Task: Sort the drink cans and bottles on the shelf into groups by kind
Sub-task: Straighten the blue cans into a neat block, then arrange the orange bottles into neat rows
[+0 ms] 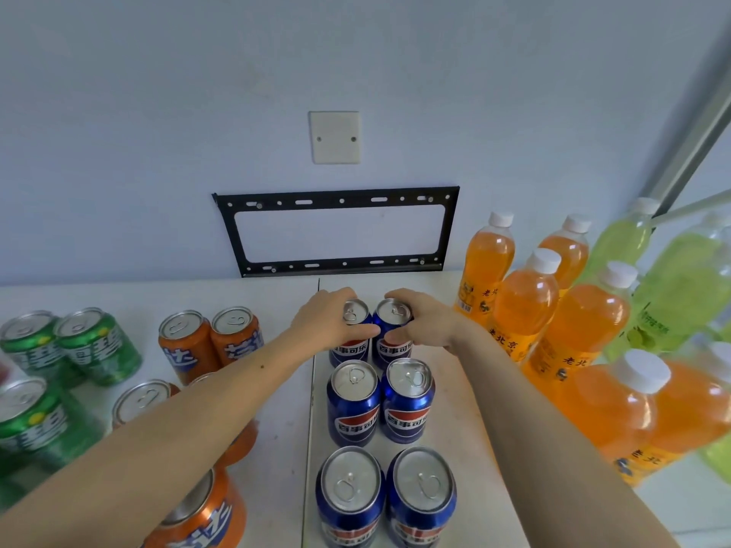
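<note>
Several blue cola cans stand in two columns on the white shelf (277,448). My left hand (324,318) grips the far left blue can (353,352), fingers curled over its rim. My right hand (419,318) grips the far right blue can (392,350) beside it. Both cans stand upright and nearly touch. Nearer me stand a middle pair (354,405) and a front pair (350,496) of blue cans. Orange soda cans (186,342) stand left of the blue ones, partly hidden by my left forearm. Green soda cans (95,346) are at the far left.
Orange drink bottles (526,306) with white caps crowd the right side, with yellow-green bottles (672,294) behind them. A black metal wall bracket (336,199) and a white cover plate (335,137) hang on the wall behind the shelf. A seam runs down the shelf left of the blue cans.
</note>
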